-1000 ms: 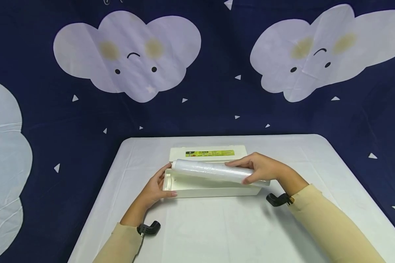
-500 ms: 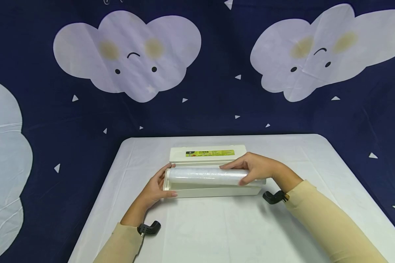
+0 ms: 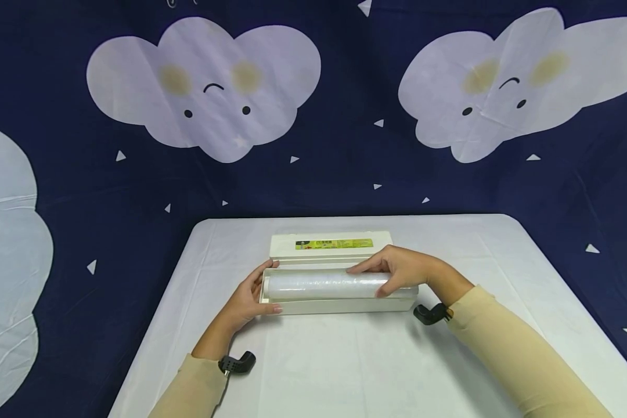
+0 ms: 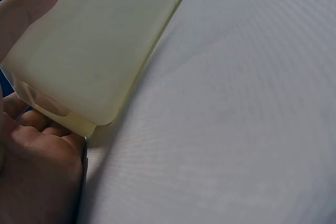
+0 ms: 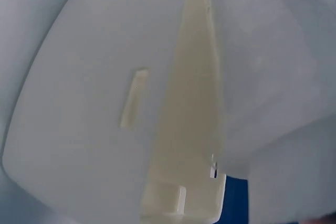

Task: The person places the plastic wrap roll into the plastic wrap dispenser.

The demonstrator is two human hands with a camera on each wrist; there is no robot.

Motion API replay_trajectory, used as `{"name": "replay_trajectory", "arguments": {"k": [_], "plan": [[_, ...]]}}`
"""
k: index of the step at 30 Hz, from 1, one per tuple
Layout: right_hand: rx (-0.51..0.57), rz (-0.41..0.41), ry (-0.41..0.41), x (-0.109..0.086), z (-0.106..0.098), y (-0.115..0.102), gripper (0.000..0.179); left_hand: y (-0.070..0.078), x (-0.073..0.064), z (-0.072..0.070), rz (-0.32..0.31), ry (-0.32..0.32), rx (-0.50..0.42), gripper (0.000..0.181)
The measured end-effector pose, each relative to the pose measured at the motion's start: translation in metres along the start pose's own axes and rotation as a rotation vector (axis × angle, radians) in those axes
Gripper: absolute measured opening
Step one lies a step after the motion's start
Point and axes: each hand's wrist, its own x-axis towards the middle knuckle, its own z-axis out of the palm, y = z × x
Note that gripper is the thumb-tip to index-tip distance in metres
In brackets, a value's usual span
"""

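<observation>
A long cream plastic box (image 3: 339,306) lies lengthwise on the table, its hinged lid (image 3: 282,242) folded back. My left hand (image 3: 240,305) grips the box's left end, thumb on the front wall and fingers round behind. In the left wrist view those curled fingers (image 4: 44,140) lie against the end wall. A roll of clear cling film (image 3: 313,284) lies along the box opening, its left end inside. My right hand (image 3: 407,271) holds the roll near its right end, which overlaps the box's right rim. The right wrist view shows the roll (image 5: 268,61) close above the box interior (image 5: 184,129).
A yellow-green printed label (image 3: 334,244) is on the lid. White cloth covers the table (image 3: 313,360). Behind the far table edge hangs a dark blue curtain (image 3: 345,191) with cloud prints. Black wrist cameras (image 3: 237,363) sit on both forearms.
My right hand has brought the roll left and down, from slanting across the box to lying along its opening. The left hand has stayed on the box's left end.
</observation>
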Motion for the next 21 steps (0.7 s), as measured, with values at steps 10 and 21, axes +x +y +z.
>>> {"name": "replay_trajectory", "arguments": {"k": [10,21], "plan": [[0.02,0.003,-0.017,0.0061,0.0025,0.0039,0.07,-0.0036,0.0009,-0.0012,0.02,-0.016,-0.012,0.119],[0.043,0.005,-0.011,0.0104,0.0017,0.0095,0.07,-0.0013,0.0007,-0.0003,-0.004,0.002,0.005,0.12]]}}
